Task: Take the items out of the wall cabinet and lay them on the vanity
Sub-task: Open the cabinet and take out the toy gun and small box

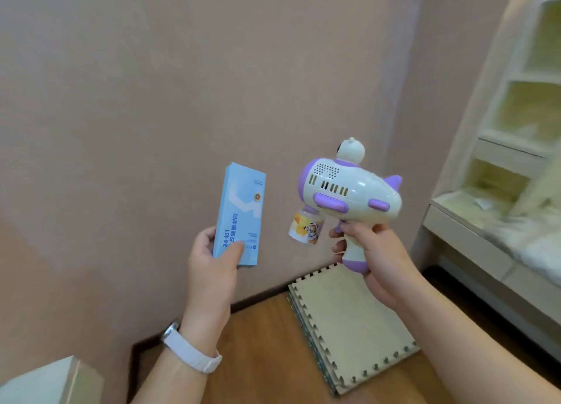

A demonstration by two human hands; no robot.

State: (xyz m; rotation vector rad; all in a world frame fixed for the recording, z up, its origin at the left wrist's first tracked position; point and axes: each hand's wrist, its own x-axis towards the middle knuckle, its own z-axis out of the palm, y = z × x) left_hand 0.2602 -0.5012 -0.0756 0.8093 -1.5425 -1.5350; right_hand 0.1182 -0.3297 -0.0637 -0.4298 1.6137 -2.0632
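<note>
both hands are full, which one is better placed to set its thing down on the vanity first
Right, probably. The right hand grips the toy gun by its handle on the side where the vanity stands; the left hand, holding the blue box, is farther off and would have to reach across.

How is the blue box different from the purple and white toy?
The blue box is flat with straight edges; the toy is rounded, shaped like a gun. The box is pale blue with printing; the toy is white and purple, with a little bottle under its front. The left hand holds the box's lower end; the right hand grips the toy's handle. Both are held up in the air.
</note>
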